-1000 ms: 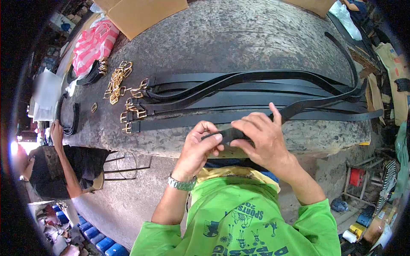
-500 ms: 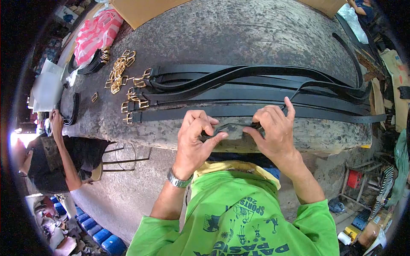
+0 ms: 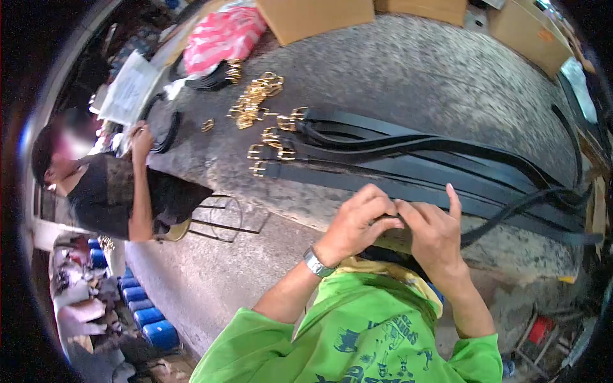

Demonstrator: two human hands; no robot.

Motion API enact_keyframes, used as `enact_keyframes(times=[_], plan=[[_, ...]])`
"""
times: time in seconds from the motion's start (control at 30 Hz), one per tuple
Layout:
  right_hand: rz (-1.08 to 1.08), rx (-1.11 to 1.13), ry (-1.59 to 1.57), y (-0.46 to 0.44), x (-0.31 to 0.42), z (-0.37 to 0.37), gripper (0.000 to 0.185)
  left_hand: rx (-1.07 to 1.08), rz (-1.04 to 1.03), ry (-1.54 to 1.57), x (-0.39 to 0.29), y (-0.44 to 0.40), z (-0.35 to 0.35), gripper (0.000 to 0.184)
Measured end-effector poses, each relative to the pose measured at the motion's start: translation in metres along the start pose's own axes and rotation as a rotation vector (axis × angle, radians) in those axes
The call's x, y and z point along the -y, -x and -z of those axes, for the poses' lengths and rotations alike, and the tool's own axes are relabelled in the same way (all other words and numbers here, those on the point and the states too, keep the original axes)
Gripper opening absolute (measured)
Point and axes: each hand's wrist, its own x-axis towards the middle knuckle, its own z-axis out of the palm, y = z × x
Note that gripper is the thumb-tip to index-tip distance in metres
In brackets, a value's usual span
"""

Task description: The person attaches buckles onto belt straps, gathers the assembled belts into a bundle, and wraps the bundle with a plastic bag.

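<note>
Head view: left hand and right hand pinch a black strap, lower centre.
Tugging could drag neighbouring belts askew.

Table, far half: passable between belts and cardboard boxes.
Near edge: left hand, right hand obstruct.
Left end: buckles, striped bag obstruct.

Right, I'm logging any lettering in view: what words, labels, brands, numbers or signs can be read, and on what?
"SPORT" and "20", upside down on the green shirt; letters after them blurred.
Larger lettering at the picture's bottom edge, same shirt: cut off, unreadable.
White sheet at upper left: too blurred to read.
Cardboard box at upper right: orange mark, too blurred to read.
Black straps: no readable lettering.
</note>
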Motion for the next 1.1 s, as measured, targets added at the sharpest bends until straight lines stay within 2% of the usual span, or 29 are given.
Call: enact_keyframes(times=[0.07,0.17,0.3,0.37,0.43,0.47,0.5,0.57,0.63,0.67,0.7,0.77,0.8,0.83,0.9,1.0,1.1], plan=[[-0.006,-0.002,0.023,-0.001,-0.010,-0.003,0.025,0.076,0.003,-0.012,0.002,-0.007,0.011,0.021],[0.000,-0.013,0.016,-0.009,-0.013,-0.008,0.024,0.013,0.062,-0.120,0.012,-0.013,0.033,0.015],[0.023,-0.074,0.031,-0.017,-0.010,-0.020,0.026,0.043,0.015,-0.223,0.029,-0.026,0.062,0.012],[0.019,-0.087,0.051,-0.022,-0.015,-0.029,0.026,-0.039,0.053,-0.295,0.037,-0.037,0.089,0.009],[-0.005,-0.108,0.103,-0.018,-0.025,-0.035,0.028,-0.225,0.196,-0.360,0.052,-0.056,0.120,0.008],[0.011,-0.084,0.118,-0.017,-0.025,-0.033,0.029,-0.264,0.267,-0.407,0.068,-0.063,0.139,0.011],[0.024,-0.069,0.133,-0.016,-0.024,-0.034,0.030,-0.321,0.237,-0.480,0.102,-0.068,0.161,0.019],[0.056,-0.049,0.147,-0.013,-0.024,-0.038,0.032,-0.287,0.358,-0.680,0.162,-0.072,0.201,0.034],[0.044,-0.028,0.161,-0.010,-0.024,-0.040,0.033,-0.178,0.219,-0.916,0.232,-0.062,0.238,0.048],[0.045,-0.013,0.154,-0.011,-0.023,-0.041,0.034,-0.113,0.247,-0.944,0.235,-0.062,0.241,0.056],[0.051,-0.019,0.149,-0.012,-0.023,-0.041,0.034,-0.118,0.247,-0.951,0.240,-0.062,0.241,0.056],[0.019,0.035,0.155,-0.013,-0.023,-0.040,0.034,-0.042,0.439,-0.986,0.248,-0.061,0.244,0.052],[0.029,0.020,0.156,-0.014,-0.023,-0.041,0.032,-0.059,0.529,-0.946,0.250,-0.064,0.247,0.044],[0.043,0.010,0.140,-0.014,-0.022,-0.040,0.032,-0.158,0.524,-1.001,0.252,-0.061,0.244,0.037],[0.030,0.015,0.155,-0.015,-0.021,-0.040,0.031,-0.183,0.631,-0.983,0.225,-0.069,0.237,0.034],[0.053,0.010,0.151,-0.009,-0.022,-0.040,0.031,-0.192,0.659,-0.998,0.219,-0.062,0.237,0.032],[0.050,0.004,0.150,-0.009,-0.021,-0.040,0.030,-0.199,0.567,-0.986,0.211,-0.058,0.241,0.034]])
